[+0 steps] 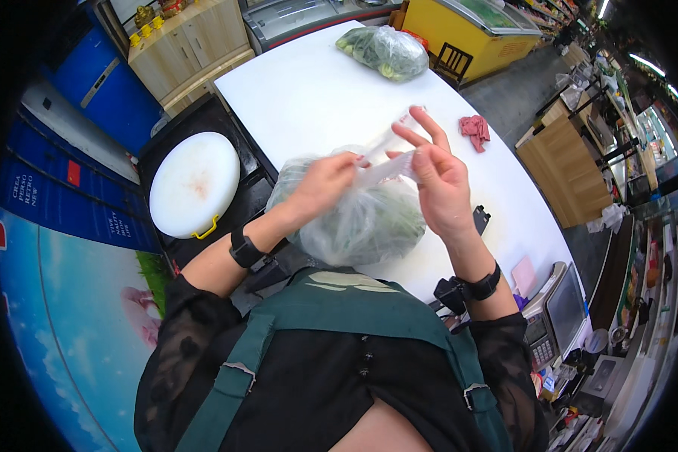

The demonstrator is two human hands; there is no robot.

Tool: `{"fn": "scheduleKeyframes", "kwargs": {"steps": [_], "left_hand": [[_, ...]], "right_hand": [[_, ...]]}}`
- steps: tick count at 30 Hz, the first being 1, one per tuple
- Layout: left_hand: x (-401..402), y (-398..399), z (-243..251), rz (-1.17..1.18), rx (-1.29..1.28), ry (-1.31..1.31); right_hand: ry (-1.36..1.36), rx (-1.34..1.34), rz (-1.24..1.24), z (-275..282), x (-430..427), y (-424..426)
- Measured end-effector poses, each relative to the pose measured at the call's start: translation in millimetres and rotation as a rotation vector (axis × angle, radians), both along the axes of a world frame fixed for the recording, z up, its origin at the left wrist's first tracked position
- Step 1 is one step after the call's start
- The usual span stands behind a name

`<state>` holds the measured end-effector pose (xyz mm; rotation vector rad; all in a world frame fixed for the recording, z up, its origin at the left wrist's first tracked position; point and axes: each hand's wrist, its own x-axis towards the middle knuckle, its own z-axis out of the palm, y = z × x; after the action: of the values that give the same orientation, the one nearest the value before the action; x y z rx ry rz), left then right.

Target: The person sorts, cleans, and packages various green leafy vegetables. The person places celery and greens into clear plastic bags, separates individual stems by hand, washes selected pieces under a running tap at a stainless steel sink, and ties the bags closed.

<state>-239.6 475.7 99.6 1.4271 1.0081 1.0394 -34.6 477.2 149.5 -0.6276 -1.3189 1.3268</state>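
A large clear plastic bag of green vegetables [361, 226] lies on the white table [305, 85] right in front of my body. Above it, my left hand [332, 176] pinches one part of the bag's gathered top between thumb and fingers. My right hand [442, 181] grips another part of the thin plastic, with thumb and forefinger together and two other fingers spread. The twisted plastic stretches between both hands. Which vegetables are inside is blurred by the bag.
A second bag of green vegetables [384, 53] lies at the table's far end. A crumpled pink cloth [474, 133] is near the right edge, and a scale with a screen [553, 316] stands nearer on the right. Left of the table is a round white cutting board [195, 183] with a yellow handle.
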Motion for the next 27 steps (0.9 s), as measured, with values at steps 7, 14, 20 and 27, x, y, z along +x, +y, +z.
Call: {"fn": "scheduleKeyframes", "kwargs": {"steps": [7,14,20,27], "left_hand": [[4.9,8.7,8.5,-0.299,0.275,0.478],[-18.8,-0.1,13.1,-0.298,-0.288,-0.106],[-3.4,-3.9,20.0,-0.305,0.395,0.449],[2.3,3.9,0.1,0.209,1.127,0.650]], "right_hand": [[-0.819,0.704,-0.171,-1.9,-17.0,-2.5],[-1.054,0.523,0.003,-11.3,-0.4,-16.2],[-0.443,0.181,0.178,-48.0,-17.8,21.6],[-0.358,-0.386,0.385,-67.8,-23.2,22.1]]}}
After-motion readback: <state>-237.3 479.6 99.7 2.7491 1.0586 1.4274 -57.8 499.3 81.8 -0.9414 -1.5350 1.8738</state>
